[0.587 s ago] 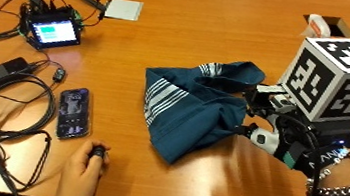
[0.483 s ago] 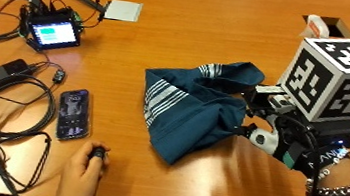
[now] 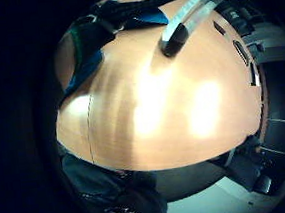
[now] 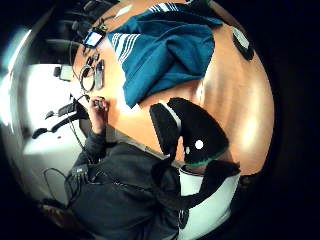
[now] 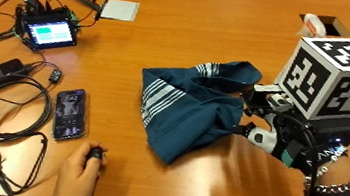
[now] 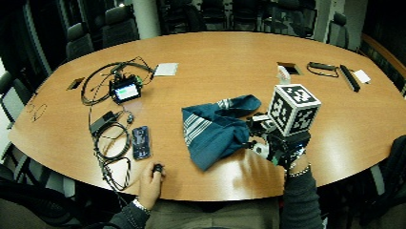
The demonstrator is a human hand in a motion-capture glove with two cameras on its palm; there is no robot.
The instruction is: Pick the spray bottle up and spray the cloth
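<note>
A dark teal cloth (image 5: 188, 104) with white stripes lies bunched in the middle of the wooden table (image 5: 235, 45). My gloved right hand (image 5: 277, 136) hovers at the cloth's right edge, with nothing held in its relaxed fingers. In the thumb side palm view the thumb (image 4: 195, 135) hangs over bare wood, a little apart from the cloth (image 4: 165, 50). One straight finger (image 3: 176, 33) shows in the little finger side palm view. A small white bottle (image 5: 311, 25), seemingly the spray bottle, stands at the far right by a cutout in the table, well beyond the hand.
A phone (image 5: 69, 113), a small screen device (image 5: 49, 31) and looped cables (image 5: 6, 107) fill the left side. A white pad (image 5: 120, 9) lies at the far left. The bare left hand (image 5: 82, 172) holds a small black thing at the front edge.
</note>
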